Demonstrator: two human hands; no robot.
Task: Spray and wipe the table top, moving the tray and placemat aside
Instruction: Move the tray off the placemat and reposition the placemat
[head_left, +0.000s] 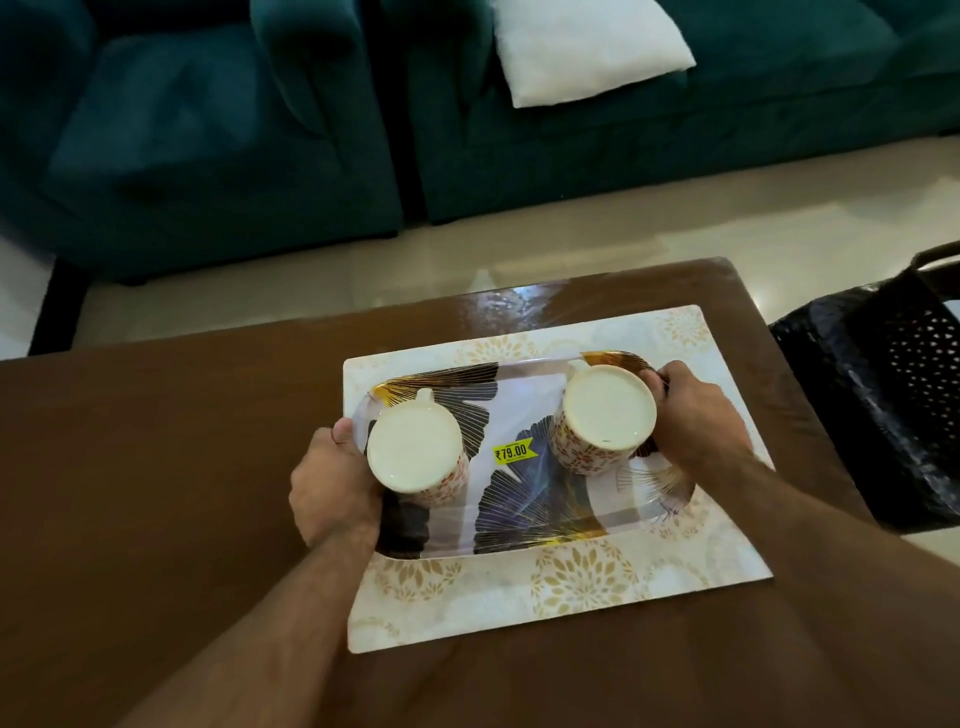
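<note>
The left hand (332, 483) grips the tray (524, 415) by its 9 o'clock end, thumb over the rim; the right hand (693, 415) grips the 3 o'clock end. The tray sits on the placemat (571, 577), which lies toward the 3 o'clock side of the brown counter (156, 467). Two upturned cups, a left cup (413, 449) and a right cup (608, 408), stand on the tray with a yellow price sticker (514, 451) between them. A black chair (878, 395) stands at 3 o'clock, a teal sofa (571, 130) at 12.

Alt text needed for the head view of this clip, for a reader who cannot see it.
A person's left hand and right hand grip the two short ends of a leaf-patterned tray that carries two upside-down mugs and lies on a floral placemat on a brown table. A teal sofa with a white cushion stands behind.
</note>
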